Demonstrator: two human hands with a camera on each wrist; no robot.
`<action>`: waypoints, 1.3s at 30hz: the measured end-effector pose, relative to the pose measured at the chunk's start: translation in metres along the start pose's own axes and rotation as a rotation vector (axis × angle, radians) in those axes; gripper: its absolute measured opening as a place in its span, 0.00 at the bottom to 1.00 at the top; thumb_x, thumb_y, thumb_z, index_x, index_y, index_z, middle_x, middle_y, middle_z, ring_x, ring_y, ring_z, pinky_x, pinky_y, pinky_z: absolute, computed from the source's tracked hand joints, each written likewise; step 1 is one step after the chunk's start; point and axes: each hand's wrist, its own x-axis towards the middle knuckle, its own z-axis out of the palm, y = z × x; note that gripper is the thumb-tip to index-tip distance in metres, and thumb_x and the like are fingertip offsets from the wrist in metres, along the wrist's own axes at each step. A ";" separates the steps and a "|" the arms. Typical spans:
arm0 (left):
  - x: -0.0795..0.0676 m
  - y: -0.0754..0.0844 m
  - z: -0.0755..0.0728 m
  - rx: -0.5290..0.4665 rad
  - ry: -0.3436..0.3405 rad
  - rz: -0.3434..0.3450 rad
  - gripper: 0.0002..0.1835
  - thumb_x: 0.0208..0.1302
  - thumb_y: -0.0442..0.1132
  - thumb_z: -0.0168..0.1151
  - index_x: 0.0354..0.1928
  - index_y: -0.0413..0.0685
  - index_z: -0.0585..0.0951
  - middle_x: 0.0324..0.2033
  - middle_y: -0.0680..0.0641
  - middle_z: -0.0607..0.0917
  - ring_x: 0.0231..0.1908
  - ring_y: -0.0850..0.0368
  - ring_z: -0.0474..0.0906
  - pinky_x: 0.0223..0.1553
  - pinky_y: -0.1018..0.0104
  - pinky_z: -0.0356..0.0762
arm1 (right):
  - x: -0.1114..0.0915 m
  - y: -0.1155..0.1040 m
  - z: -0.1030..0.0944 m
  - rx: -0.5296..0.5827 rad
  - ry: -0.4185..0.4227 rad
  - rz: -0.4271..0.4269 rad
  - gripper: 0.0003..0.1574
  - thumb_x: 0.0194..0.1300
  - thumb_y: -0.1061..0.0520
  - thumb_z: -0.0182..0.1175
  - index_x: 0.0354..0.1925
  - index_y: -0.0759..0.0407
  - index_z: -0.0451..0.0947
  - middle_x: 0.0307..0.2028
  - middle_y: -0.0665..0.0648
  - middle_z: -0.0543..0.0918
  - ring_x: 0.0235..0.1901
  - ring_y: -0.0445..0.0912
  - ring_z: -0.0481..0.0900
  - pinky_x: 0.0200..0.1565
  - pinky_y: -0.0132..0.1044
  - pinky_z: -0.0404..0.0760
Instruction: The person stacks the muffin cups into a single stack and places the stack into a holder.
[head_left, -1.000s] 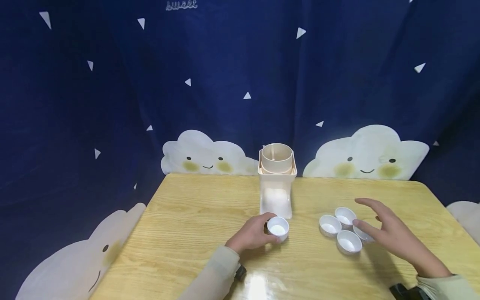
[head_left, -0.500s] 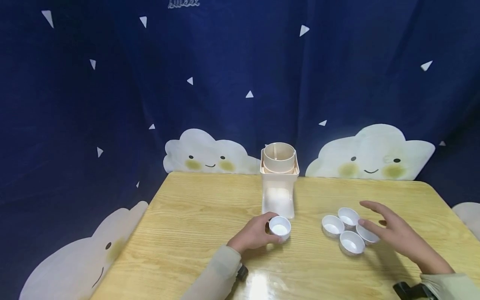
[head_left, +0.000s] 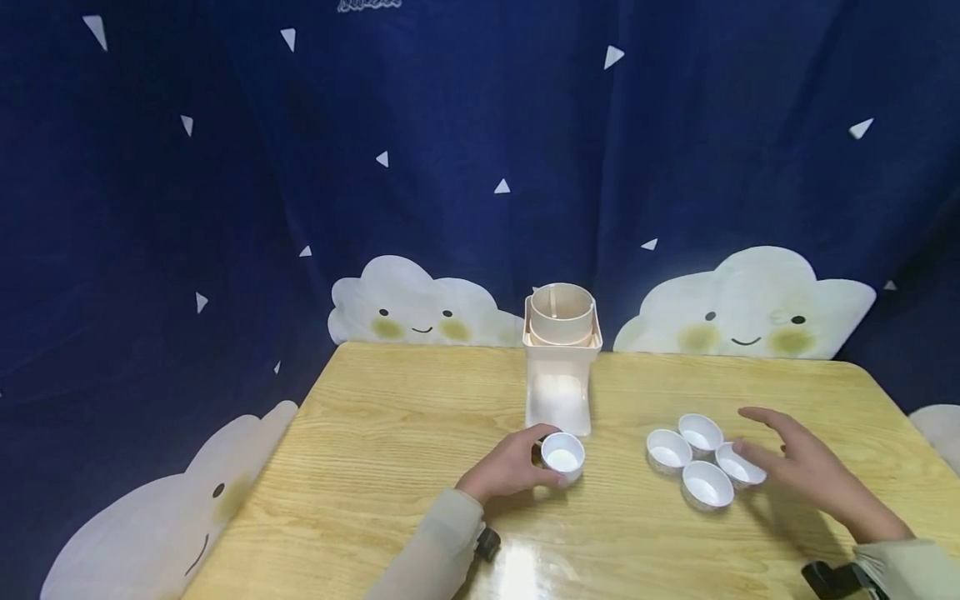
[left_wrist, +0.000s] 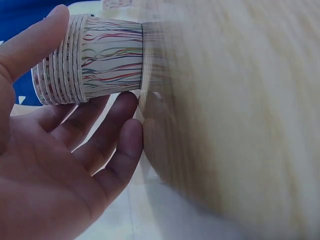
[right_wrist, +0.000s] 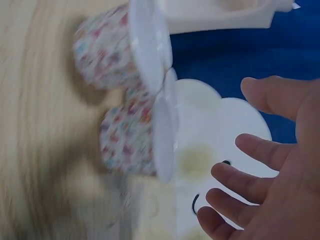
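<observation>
My left hand [head_left: 506, 468] grips a short stack of nested paper cups [left_wrist: 112, 57], thumb on one side and fingers on the other. Thin coloured wavy lines run down the cups' white sides, and the stack's base meets the wooden table in the left wrist view. Several white-lined cups [head_left: 708, 486] with a speckled floral outside [right_wrist: 127, 137] stand upright in a tight cluster to the right. Just right of that cluster my right hand [head_left: 813, 475] hovers, fingers spread and loosely bent, holding nothing; its thumb tip overlaps the nearest cup in the head view.
Behind the left hand stands a beige plastic holder [head_left: 558, 375] with a round open cylinder [head_left: 562, 312] on top and a scooped front. The wooden table [head_left: 405, 408] ends at a dark blue curtain [head_left: 450, 125] with cloud and triangle prints.
My right hand has drawn slightly to the right, away from the cup cluster. The left hand keeps its grip on the stack; the whole head view has shifted a little.
</observation>
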 end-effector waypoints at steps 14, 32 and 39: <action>0.002 -0.001 0.002 -0.012 -0.015 -0.020 0.32 0.51 0.40 0.77 0.59 0.54 0.76 0.43 0.57 0.82 0.41 0.68 0.75 0.47 0.72 0.73 | 0.003 0.030 -0.001 -0.097 -0.171 0.017 0.44 0.58 0.53 0.71 0.63 0.76 0.65 0.59 0.82 0.70 0.56 0.79 0.69 0.49 0.68 0.74; 0.002 0.002 0.003 -0.021 0.003 -0.047 0.31 0.50 0.40 0.78 0.58 0.56 0.78 0.42 0.57 0.83 0.40 0.68 0.75 0.46 0.72 0.73 | 0.006 0.038 0.012 -0.161 -0.154 -0.035 0.45 0.49 0.52 0.77 0.58 0.76 0.73 0.54 0.74 0.80 0.53 0.62 0.79 0.44 0.37 0.77; 0.001 0.001 0.002 -0.008 0.012 -0.054 0.30 0.49 0.41 0.79 0.57 0.56 0.79 0.41 0.57 0.83 0.39 0.68 0.75 0.46 0.72 0.73 | 0.008 0.038 0.010 -0.159 -0.160 -0.019 0.42 0.50 0.49 0.76 0.56 0.71 0.75 0.50 0.66 0.83 0.43 0.29 0.73 0.41 0.31 0.74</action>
